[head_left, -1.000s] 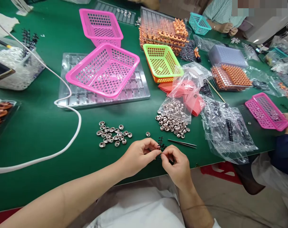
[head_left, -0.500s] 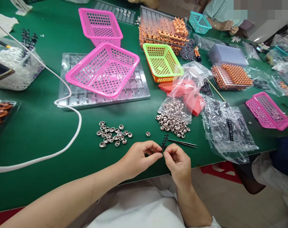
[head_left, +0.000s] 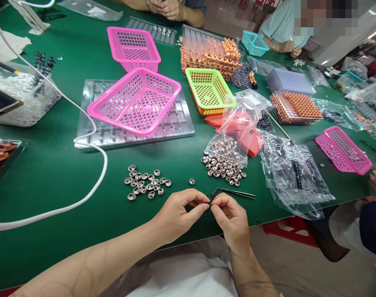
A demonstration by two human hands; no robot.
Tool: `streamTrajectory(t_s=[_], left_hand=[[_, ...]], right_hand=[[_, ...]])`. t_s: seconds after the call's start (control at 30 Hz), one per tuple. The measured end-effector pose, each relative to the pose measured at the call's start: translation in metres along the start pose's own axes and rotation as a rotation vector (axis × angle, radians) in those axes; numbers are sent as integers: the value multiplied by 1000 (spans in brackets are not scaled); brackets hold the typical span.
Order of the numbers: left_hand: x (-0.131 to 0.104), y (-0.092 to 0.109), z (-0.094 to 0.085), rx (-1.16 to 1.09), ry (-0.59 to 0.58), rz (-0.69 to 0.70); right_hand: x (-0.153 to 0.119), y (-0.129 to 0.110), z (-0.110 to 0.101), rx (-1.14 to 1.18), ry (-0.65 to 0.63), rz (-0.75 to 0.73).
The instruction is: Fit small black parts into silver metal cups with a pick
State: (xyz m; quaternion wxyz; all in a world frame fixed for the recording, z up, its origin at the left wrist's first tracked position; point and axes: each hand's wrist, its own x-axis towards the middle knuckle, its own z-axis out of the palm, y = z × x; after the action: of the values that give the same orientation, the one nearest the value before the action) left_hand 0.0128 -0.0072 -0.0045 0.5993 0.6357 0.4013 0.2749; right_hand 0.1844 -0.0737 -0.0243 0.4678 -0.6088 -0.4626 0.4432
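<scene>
Near the table's front edge, my left hand [head_left: 183,212] and my right hand [head_left: 231,218] meet, each in a closed pinch. Between their fingertips is a small black toothed plastic strip [head_left: 215,193], partly covered by the fingers. Just beyond my right hand lie metal tweezers [head_left: 239,193]. A single metal cup-shaped ring [head_left: 192,181] rests beyond my left hand, with a loose group of similar rings [head_left: 144,183] to its left. A larger heap of rings [head_left: 226,169] spills out of a clear plastic bag [head_left: 240,123] farther back.
Pink baskets [head_left: 135,103] stand on a silvery tray [head_left: 183,128]; a green basket [head_left: 209,84] is farther right. Crumpled clear bags [head_left: 294,177] lie at right, near a pink basket [head_left: 344,148]. A white cable [head_left: 101,177] crosses the left side. Other people's hands [head_left: 167,8] are across the table.
The camera view has tilted up, so the far side shows more. The black strip's free end has swung lower and toward the right between my fingers; both hands keep their pinch.
</scene>
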Motion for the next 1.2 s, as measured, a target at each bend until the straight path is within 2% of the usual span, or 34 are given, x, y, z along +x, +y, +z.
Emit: streamTrajectory(t_s=[0.13,0.23,0.4,0.53,0.77,0.9,1.2], left_hand=[[-1,-4,-2,124,121,332],[-3,-6,-5,184,148,477],[-8,-5,-10,262,134,658],[-10,-5,-12,290,152,722],[-8,-7,-13,338,181,792],[-7,-7,-13,356,194,853],[-6,-9,-14,356,156,852]], right_hand=[[1,-1,-7,31,3,-89],[0,-3,-7,67,-7,-140],[-3,-8,-1,112,-24,-143],[-4,-8,1,214,-56,-131],[-7,1,6,423,-128,-5],[-8,-2,7,417,-128,23],[-6,-5,6,380,-109,24]])
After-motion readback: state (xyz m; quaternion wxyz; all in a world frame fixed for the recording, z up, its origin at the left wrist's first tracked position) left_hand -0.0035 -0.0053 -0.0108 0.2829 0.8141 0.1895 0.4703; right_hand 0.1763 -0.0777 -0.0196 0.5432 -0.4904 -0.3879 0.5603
